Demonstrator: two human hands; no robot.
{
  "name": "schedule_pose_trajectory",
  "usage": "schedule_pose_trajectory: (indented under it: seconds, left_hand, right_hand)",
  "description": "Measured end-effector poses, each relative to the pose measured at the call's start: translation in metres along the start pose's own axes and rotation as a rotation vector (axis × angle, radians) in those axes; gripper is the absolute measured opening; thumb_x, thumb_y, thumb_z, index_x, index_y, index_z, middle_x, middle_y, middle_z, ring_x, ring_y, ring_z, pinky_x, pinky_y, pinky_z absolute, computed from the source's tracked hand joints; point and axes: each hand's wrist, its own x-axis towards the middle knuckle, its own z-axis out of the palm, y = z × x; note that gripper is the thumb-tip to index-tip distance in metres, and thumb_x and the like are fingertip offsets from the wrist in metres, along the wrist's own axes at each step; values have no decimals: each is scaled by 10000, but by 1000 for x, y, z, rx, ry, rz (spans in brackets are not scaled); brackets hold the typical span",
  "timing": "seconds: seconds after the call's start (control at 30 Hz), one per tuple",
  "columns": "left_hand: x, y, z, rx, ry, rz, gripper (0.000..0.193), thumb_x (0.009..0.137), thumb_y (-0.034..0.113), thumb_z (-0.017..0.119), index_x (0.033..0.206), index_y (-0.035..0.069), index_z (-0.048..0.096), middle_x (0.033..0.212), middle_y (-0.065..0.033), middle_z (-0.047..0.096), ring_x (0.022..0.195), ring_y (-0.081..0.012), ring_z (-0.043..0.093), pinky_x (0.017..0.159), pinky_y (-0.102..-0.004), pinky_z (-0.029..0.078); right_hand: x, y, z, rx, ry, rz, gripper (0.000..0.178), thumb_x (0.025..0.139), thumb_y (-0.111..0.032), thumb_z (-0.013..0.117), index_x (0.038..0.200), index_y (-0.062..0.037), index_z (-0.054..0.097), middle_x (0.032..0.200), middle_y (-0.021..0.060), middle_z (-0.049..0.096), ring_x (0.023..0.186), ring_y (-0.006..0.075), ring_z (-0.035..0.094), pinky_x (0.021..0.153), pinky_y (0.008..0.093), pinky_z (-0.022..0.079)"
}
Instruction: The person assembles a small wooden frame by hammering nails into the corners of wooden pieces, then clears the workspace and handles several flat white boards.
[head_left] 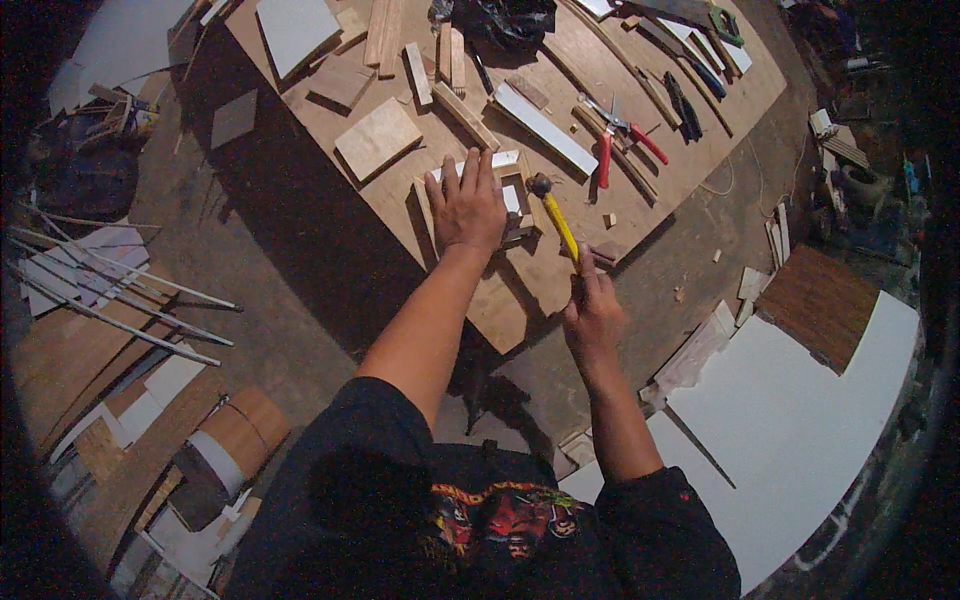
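Near the front corner of the wooden worktable (500, 312) lies a small wooden frame (423, 212) with white strips along parts of it. My left hand (468, 208) rests on top with its fingers stretched out, covering much of the frame. In my right hand (597, 310) is a hammer (560, 222), gripped by its yellow handle. The dark hammer head sits just right of the frame, and I cannot tell whether it touches. Beyond the hammer lie red-handled pliers (605, 160) with their handles apart.
Wood blocks (378, 140), a white strip (545, 130) and a black plastic bag (500, 30) crowd the tabletop. A green-handled saw (722, 25) lies at the far right. White board (790, 450) lies low at right; offcuts and thin strips (130, 275) pile up at left.
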Motion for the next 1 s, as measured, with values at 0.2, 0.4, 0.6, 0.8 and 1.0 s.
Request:
schedule_pose_trajectory:
  seconds: [0.2,0.4,0.6,0.8,1.0]
  left_hand:
    - [-2,-1,-3,-1,-20,6,511,1006,327,460,1492,170,463,1540,-22,449,1427,-326,350,1204,-600,143]
    - [1,3,-9,-6,-22,-1,504,1009,320,449,1489,169,469,1544,-17,445,1428,-322,351,1202,-593,149]
    - [-1,2,-9,-29,-39,-17,497,1011,322,447,1486,177,478,1528,-17,465,1440,-322,341,1206,-581,150]
    - [0,2,-4,-23,-19,-15,492,1012,322,451,1484,186,483,1520,-12,478,1435,-325,345,1202,-593,156]
    - [3,4,-7,-12,-32,-5,502,1002,320,469,1486,185,474,1523,-25,468,1411,-334,358,1193,-610,158]
  right_hand:
    - [4,-6,-6,138,66,-21,685,862,23,614,1494,-210,487,963,156,649,786,325,662,676,418,526]
    - [-9,9,6,90,58,-54,705,847,38,617,1497,-202,484,917,155,638,768,316,646,686,407,524]
    - [-2,3,8,106,35,-5,706,853,37,616,1507,-188,473,867,153,626,732,294,626,663,390,514]
    - [-5,2,5,266,170,-56,698,875,20,618,1511,-220,462,911,156,631,736,307,632,642,416,511]
    - [-1,11,22,87,63,-6,696,874,-4,629,1510,-227,458,931,159,636,744,324,642,636,404,515]
